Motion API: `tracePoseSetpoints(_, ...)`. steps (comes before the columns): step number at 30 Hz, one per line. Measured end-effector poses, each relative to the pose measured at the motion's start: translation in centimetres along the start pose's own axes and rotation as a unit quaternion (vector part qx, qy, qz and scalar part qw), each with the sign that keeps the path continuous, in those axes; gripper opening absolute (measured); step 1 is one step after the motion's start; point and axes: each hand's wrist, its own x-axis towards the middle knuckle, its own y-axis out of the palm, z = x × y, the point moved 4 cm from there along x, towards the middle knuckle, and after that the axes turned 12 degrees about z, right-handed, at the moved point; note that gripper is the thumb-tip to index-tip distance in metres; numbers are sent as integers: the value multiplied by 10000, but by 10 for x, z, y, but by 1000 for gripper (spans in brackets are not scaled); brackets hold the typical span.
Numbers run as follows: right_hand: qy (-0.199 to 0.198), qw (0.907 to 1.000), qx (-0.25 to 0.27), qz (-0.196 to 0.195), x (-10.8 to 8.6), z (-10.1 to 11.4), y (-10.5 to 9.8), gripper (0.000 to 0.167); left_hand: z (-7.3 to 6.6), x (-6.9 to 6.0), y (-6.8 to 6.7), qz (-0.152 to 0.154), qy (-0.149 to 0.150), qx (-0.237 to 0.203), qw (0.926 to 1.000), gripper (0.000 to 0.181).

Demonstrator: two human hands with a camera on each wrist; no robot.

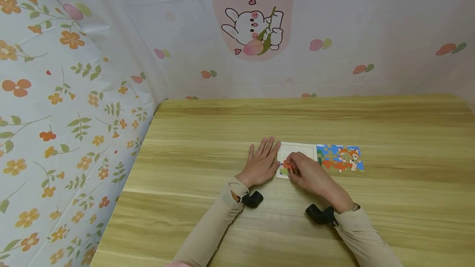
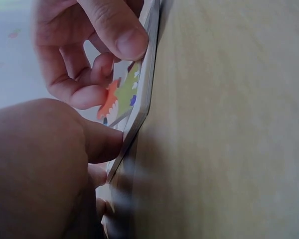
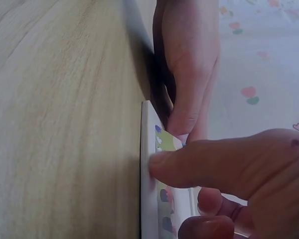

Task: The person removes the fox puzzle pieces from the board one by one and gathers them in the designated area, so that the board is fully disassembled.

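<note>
A white puzzle tray [image 1: 297, 146] lies on the table, with green and orange puzzle pieces [image 1: 285, 171] in its near left corner. My left hand [image 1: 261, 166] rests beside the tray with fingers extended, its thumb against the tray's left edge. Over the tray, my right hand [image 1: 309, 174] has curled fingers and pinches an orange puzzle piece [image 1: 288, 165] at that corner. In the right wrist view the right thumb [image 3: 177, 169] lies over the tray's rim [image 3: 148, 129]. The fingers hide part of the piece.
Right of the tray lies a group of joined puzzle pieces [image 1: 343, 159] showing a fox against blue. Both wrists wear black camera mounts [image 1: 320, 214]. A printed white cloth [image 1: 178, 32] hangs behind the wooden table [image 1: 208, 122], and a floral cloth [image 1: 70, 135] at its left.
</note>
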Motion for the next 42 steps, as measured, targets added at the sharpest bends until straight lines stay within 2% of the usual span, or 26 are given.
tracePoseSetpoints(12,262,9989,262,303,0,-1,-1,30,0,1,1,-9,-13,57,10000,57)
tracePoseSetpoints(19,105,9996,29,262,1,0,-2,30,1,-2,0,-19,6,7,10000,57)
tracePoseSetpoints(25,78,9996,160,213,0,-3,-4,29,1,-2,-1,-32,32,7,10000,57)
tracePoseSetpoints(33,142,9993,326,148,-8,-14,-19,26,0,-1,-1,-9,18,17,10000,57)
tracePoseSetpoints(42,367,9966,546,505,-24,-26,-41,28,0,-2,0,-5,60,-23,10000,57)
